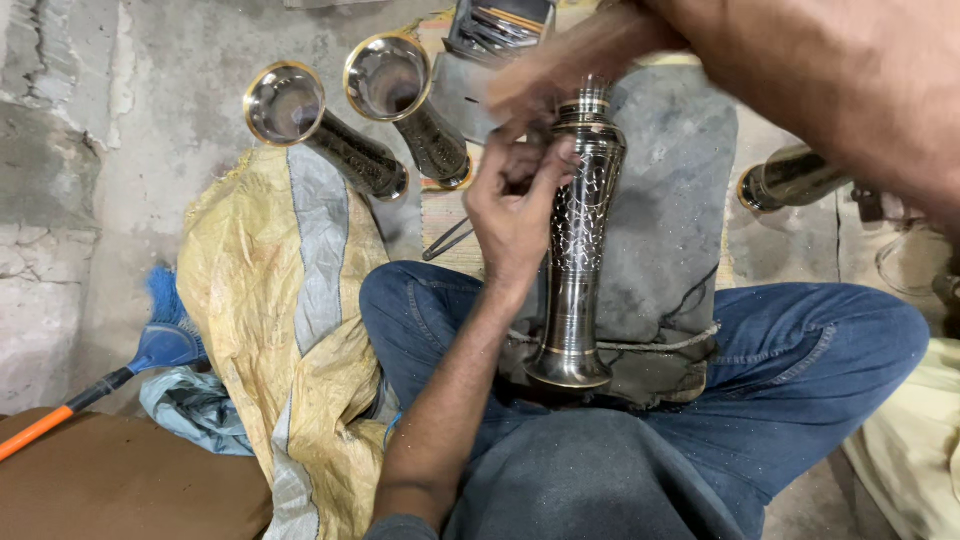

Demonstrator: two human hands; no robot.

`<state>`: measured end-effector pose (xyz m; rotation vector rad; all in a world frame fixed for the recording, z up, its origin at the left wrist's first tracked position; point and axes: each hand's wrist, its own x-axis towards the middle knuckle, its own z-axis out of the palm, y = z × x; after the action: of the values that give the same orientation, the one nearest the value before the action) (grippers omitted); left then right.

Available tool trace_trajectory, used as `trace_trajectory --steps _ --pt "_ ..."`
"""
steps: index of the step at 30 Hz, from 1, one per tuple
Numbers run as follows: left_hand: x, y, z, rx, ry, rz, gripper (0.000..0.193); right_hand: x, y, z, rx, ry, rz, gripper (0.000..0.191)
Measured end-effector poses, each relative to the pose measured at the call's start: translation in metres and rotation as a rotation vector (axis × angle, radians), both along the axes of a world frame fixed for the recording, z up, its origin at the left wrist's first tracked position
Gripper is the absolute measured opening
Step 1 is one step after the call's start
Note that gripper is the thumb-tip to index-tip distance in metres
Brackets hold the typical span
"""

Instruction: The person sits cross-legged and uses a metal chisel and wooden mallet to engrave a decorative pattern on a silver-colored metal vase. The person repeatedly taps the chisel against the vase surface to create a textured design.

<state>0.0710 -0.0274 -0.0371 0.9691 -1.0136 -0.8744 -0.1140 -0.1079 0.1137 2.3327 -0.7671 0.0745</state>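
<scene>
1. Far out to the left of your left hand, a blue brush with an orange handle (150,350) lies on the floor beside a yellow woven sack (290,330).
2. Up and to the left of that hand, two finished dark vases (330,135) lie on their sides, flared mouths facing you, the left one resting on the sack.
3. Your left hand (515,205) is closed around the upper body of an engraved dark metal vase (578,250), fingers curled at its shoulder.
4. The vase stands upright between your crossed legs, its foot on a grey stone slab (670,200) just right of your wrist.
5. Your right hand (560,65) is blurred above the vase's neck; you cannot tell its grip.
6. Further right, another vase (790,180) lies on the floor.
</scene>
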Motion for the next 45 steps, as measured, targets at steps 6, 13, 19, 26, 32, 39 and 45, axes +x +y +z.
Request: trace_trajectory --steps 6,13,19,26,32,39,45 --pt "0.02 -0.022 0.009 -0.021 -0.311 -0.176 0.039 -0.049 -0.018 -0.034 0.402 -0.379 -0.054 0.012" --pt "0.033 -0.044 0.015 -0.112 -0.571 -0.4 0.043 -0.079 0.028 -0.043 0.294 -0.503 -0.186 0.029" --pt "0.035 -0.06 0.023 -0.296 -0.787 -0.547 0.041 -0.077 0.05 -0.092 0.301 -0.817 -0.167 0.011" --pt "0.036 -0.063 0.05 -0.297 -0.943 -0.734 0.041 -0.08 0.08 -0.15 0.328 -1.193 -0.245 0.013" --pt "0.036 -0.057 0.058 -0.495 -0.961 -0.691 0.035 -0.082 0.094 -0.178 0.26 -1.165 -0.302 0.016" --pt "0.028 -0.035 0.045 -0.381 -1.172 -0.603 0.032 -0.081 0.093 -0.174 0.039 -1.054 -0.146 0.032" --pt "0.028 -0.016 0.03 -0.26 -1.032 -0.438 0.031 -0.083 0.08 -0.17 0.187 -1.021 -0.267 0.018"
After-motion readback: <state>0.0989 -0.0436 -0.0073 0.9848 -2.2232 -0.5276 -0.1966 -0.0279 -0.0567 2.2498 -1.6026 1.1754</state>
